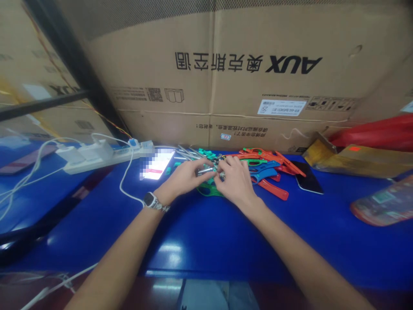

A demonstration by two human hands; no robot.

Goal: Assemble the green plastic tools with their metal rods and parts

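- Clock is taken from between the hands, 12 toward the carton.
- Silver rod is pinched between thumb and fingertips of the left hand; gap is narrow.
- Right hand is placed at 3 o'clock, fingers curled by the rod's end; whether anything is gripped cannot be told.
- Step in hand, as judged: a small part is being worked at the fingertips, two-handed.
- Next move: a steady pinch and fine alignment are probably called for.
- Loose rods are piled at 11, teal pieces at 12.
- Orange plastic pieces are heaped at 3, blue piece among them.
- Lit phone is seen at 9.
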